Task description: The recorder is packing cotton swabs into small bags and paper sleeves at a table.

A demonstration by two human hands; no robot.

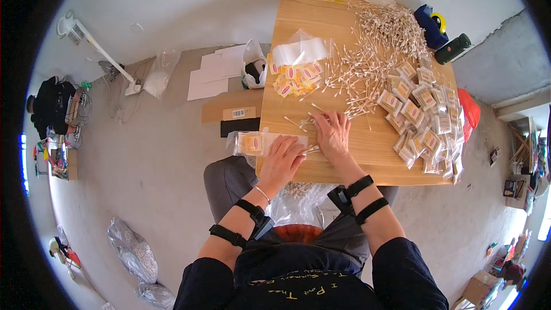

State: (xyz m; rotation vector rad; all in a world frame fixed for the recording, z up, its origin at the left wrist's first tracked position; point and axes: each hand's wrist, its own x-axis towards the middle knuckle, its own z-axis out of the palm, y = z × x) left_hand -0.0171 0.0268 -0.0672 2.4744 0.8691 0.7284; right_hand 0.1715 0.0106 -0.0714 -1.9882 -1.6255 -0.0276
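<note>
Appears to be a makeshift packing workshop: shows concrete floor [172,166], wooden table [309,14], heaped cotton swabs [393,26], filled swab packets [426,99].

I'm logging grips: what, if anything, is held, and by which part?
Can't tell: swabs show beside the left hand, but any grip is hidden, as under the right hand.

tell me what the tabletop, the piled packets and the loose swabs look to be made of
Tabletop: wood or wood-look laminate, smooth; pale tan with faint grain.
Piled packets: likely thin, clear plastic film; glossy and see-through, with swabs showing inside.
Loose swabs: white, cotton-like tips on pale sticks, perhaps wood or paper; too small to be sure.
</note>
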